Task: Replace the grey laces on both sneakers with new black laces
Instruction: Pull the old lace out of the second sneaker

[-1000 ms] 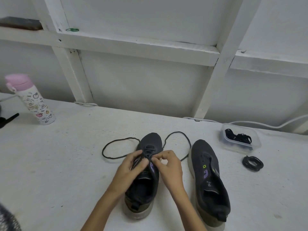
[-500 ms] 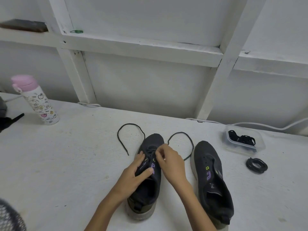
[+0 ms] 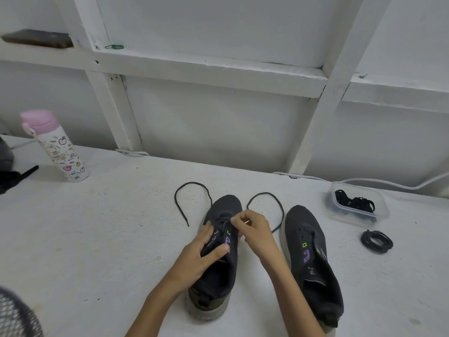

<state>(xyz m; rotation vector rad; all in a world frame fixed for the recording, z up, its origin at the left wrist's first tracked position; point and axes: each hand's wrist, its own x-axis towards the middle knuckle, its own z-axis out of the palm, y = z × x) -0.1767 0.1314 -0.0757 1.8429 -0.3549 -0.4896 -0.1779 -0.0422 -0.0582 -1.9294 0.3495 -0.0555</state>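
Note:
Two dark sneakers stand side by side on the white table, toes pointing away from me. My left hand (image 3: pixel 202 251) grips the left sneaker (image 3: pixel 218 268) across its tongue and side. My right hand (image 3: pixel 252 229) pinches the black lace (image 3: pixel 192 190) at the upper eyelets of that shoe. The lace's two free ends loop out past the toe, one to the left and one to the right. The right sneaker (image 3: pixel 313 261) has no lace in it and stands untouched.
A clear plastic tub (image 3: pixel 357 207) with a bundle of dark laces sits at the right. A coiled black lace (image 3: pixel 376 241) lies in front of it. A pink-capped bottle (image 3: pixel 57 147) stands far left. A white cable runs along the back wall.
The left free end of the lace has been drawn from a wide flat loop into a narrower one beside the toe. My left hand has shifted from the eyelets down onto the tongue.

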